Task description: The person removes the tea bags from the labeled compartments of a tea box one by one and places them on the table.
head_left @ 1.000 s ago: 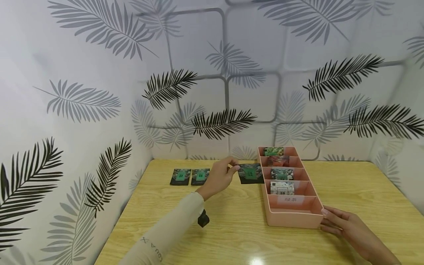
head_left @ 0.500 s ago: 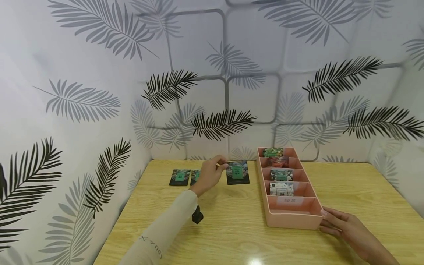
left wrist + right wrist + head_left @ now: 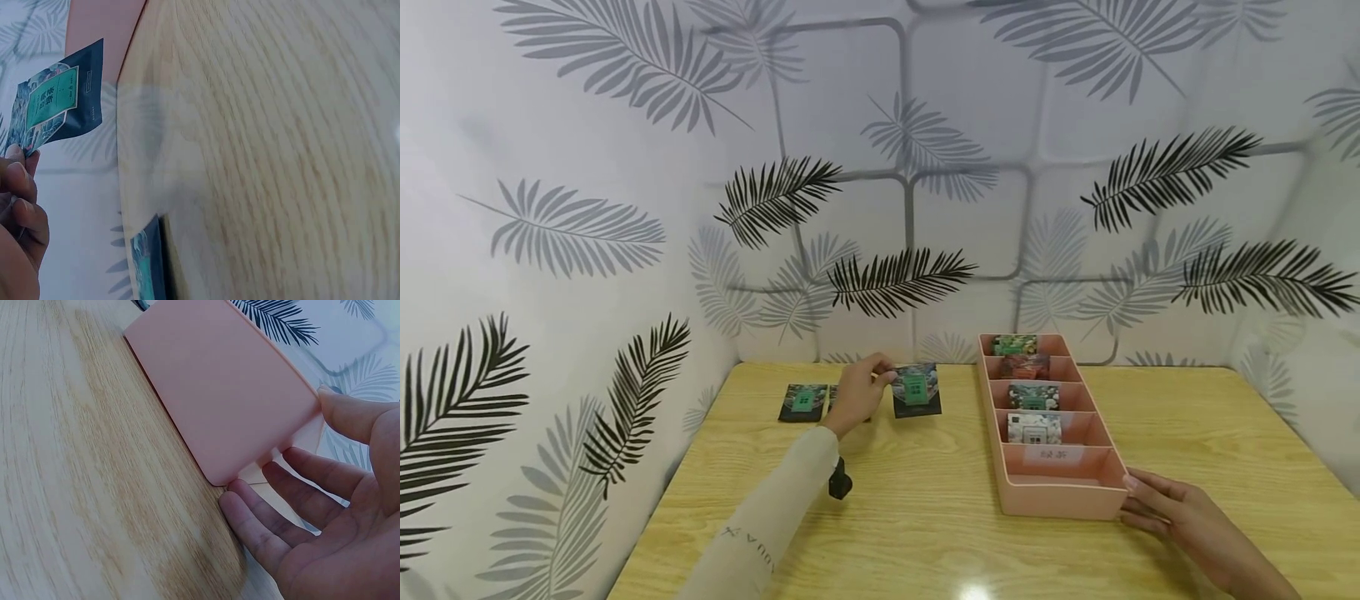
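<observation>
My left hand (image 3: 857,393) pinches the edge of a dark tea sachet (image 3: 917,390) with a green label, between thumb and fingers. In the left wrist view the sachet (image 3: 59,97) hangs raised above the table. Another dark sachet (image 3: 802,402) lies on the table to the left, and one more (image 3: 832,397) is mostly hidden behind that hand. My right hand (image 3: 1180,517) touches the near right corner of a pink divided box (image 3: 1063,502). In the right wrist view its thumb is on the rim and its fairly straight fingers (image 3: 306,494) meet the side wall.
Sachets stand in the box's rear compartments, including a green-labelled one (image 3: 1033,397), a red one (image 3: 1025,367) and a white one (image 3: 1033,428). A paper label (image 3: 1052,454) marks the front divider. Behind the wooden table (image 3: 917,517) rises a leaf-patterned wall (image 3: 962,225).
The left hand has moved left with the sachet, away from the box, and the sachet has turned more upright. The right hand has stayed at the box corner.
</observation>
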`<state>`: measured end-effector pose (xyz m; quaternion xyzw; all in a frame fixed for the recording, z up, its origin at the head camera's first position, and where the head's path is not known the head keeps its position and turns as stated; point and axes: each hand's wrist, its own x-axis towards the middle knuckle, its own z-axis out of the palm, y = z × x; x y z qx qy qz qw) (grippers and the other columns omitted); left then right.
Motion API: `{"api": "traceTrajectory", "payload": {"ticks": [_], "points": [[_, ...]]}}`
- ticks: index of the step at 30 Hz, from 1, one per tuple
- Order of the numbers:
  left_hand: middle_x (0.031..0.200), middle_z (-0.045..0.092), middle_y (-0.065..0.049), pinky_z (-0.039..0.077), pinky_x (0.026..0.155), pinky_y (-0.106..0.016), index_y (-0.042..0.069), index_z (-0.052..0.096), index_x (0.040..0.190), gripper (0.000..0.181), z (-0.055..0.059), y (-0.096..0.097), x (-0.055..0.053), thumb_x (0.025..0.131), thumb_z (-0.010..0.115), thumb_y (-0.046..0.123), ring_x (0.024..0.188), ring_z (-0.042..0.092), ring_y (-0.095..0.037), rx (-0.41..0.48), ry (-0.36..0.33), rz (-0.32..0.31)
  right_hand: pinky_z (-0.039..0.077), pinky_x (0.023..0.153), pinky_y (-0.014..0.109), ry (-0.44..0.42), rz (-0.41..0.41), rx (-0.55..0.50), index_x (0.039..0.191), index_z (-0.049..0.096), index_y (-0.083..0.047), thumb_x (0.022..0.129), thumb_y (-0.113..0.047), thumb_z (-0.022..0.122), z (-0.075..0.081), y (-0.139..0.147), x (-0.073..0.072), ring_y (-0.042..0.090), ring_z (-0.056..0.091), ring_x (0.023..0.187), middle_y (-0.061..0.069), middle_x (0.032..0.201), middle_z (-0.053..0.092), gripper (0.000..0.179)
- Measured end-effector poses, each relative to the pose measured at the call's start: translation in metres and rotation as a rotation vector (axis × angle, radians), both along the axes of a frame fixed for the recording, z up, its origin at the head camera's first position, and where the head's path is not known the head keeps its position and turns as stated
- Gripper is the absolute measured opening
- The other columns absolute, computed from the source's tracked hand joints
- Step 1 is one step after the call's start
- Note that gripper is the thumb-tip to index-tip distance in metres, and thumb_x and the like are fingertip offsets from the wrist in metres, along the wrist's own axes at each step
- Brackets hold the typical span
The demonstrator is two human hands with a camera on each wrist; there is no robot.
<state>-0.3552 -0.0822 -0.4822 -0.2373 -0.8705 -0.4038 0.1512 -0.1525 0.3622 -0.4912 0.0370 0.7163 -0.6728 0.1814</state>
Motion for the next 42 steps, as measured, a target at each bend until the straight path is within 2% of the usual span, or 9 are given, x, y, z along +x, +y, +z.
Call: {"api": "traceTrajectory", "payload": {"ticks": [4, 8, 10, 14, 16, 21, 30, 35, 42], "points": [[0.088, 0.064, 0.003, 0.048, 0.063, -0.028, 0.016, 0.066, 0.1, 0.008, -0.005, -0.004, -0.005, 0.096, 0.059, 0.019, 0.073, 0.059, -0.009, -0.014, -0.039, 0.018, 0.047, 0.093, 0.035, -0.006, -0.028, 0.001, 0.147, 0.011, 0.011, 0.101, -0.038, 0.046, 0.001, -0.002, 0.0, 0.015, 0.062, 0.107, 0.005, 0.124, 0.059, 0.076], [0.09, 0.065, 0.0, 0.05, 0.067, -0.03, 0.013, 0.066, 0.099, 0.009, -0.008, -0.007, -0.008, 0.096, 0.059, 0.017, 0.08, 0.063, -0.018, -0.018, -0.093, 0.022, 0.047, 0.093, 0.036, -0.002, -0.03, 0.007, 0.147, 0.011, 0.011, 0.101, -0.037, 0.046, 0.001, -0.002, 0.0, 0.015, 0.062, 0.107, 0.005, 0.123, 0.059, 0.075], [0.097, 0.066, -0.001, 0.051, 0.072, -0.031, 0.013, 0.066, 0.099, 0.009, -0.01, -0.008, -0.009, 0.096, 0.059, 0.016, 0.086, 0.064, -0.019, -0.026, -0.115, 0.032, 0.047, 0.093, 0.035, -0.004, -0.028, 0.012, 0.147, 0.011, 0.011, 0.101, -0.037, 0.045, 0.002, -0.003, 0.0, 0.015, 0.062, 0.107, 0.004, 0.123, 0.059, 0.075], [0.108, 0.066, -0.003, 0.052, 0.079, -0.035, 0.012, 0.067, 0.102, 0.011, -0.01, -0.009, -0.01, 0.095, 0.059, 0.014, 0.091, 0.063, -0.017, -0.034, -0.148, 0.061, 0.047, 0.093, 0.036, -0.004, -0.031, 0.013, 0.147, 0.012, 0.011, 0.101, -0.037, 0.046, 0.002, -0.003, 0.001, 0.016, 0.062, 0.108, 0.006, 0.124, 0.059, 0.075], [0.104, 0.066, -0.002, 0.052, 0.077, -0.036, 0.011, 0.068, 0.102, 0.011, -0.01, -0.009, -0.011, 0.095, 0.06, 0.014, 0.087, 0.063, -0.016, -0.041, -0.158, 0.07, 0.047, 0.093, 0.036, 0.0, -0.03, 0.012, 0.147, 0.012, 0.011, 0.101, -0.037, 0.046, 0.003, -0.002, 0.001, 0.016, 0.062, 0.108, 0.006, 0.124, 0.059, 0.075], [0.09, 0.064, 0.002, 0.049, 0.067, -0.033, 0.013, 0.068, 0.101, 0.009, -0.01, -0.009, -0.014, 0.095, 0.061, 0.015, 0.076, 0.06, -0.013, -0.094, -0.168, 0.095, 0.047, 0.093, 0.036, 0.004, -0.017, 0.009, 0.147, 0.012, 0.011, 0.101, -0.036, 0.046, 0.003, -0.001, 0.001, 0.016, 0.062, 0.109, 0.006, 0.125, 0.058, 0.074], [0.095, 0.067, -0.001, 0.049, 0.065, -0.034, 0.012, 0.068, 0.103, 0.012, -0.013, -0.01, -0.018, 0.096, 0.059, 0.013, 0.078, 0.062, -0.014, -0.161, -0.18, 0.123, 0.046, 0.094, 0.037, -0.007, -0.012, 0.014, 0.148, 0.012, 0.01, 0.101, -0.038, 0.046, 0.001, 0.001, 0.0, 0.015, 0.061, 0.109, 0.007, 0.129, 0.055, 0.075], [0.093, 0.067, -0.002, 0.049, 0.063, -0.033, 0.011, 0.069, 0.101, 0.012, -0.019, -0.012, -0.022, 0.096, 0.058, 0.012, 0.075, 0.061, -0.014, -0.201, -0.165, 0.144, 0.046, 0.094, 0.037, -0.004, -0.014, 0.012, 0.147, 0.013, 0.01, 0.101, -0.037, 0.046, 0.001, 0.0, 0.0, 0.015, 0.061, 0.109, 0.006, 0.127, 0.057, 0.074], [0.089, 0.067, -0.001, 0.05, 0.064, -0.034, 0.011, 0.069, 0.101, 0.011, -0.02, -0.013, -0.024, 0.096, 0.06, 0.014, 0.071, 0.06, -0.013, -0.249, -0.169, 0.169, 0.046, 0.094, 0.036, -0.011, -0.013, 0.011, 0.148, 0.011, 0.009, 0.101, -0.038, 0.045, 0.003, 0.001, 0.001, 0.016, 0.061, 0.11, 0.006, 0.127, 0.057, 0.075]]}}
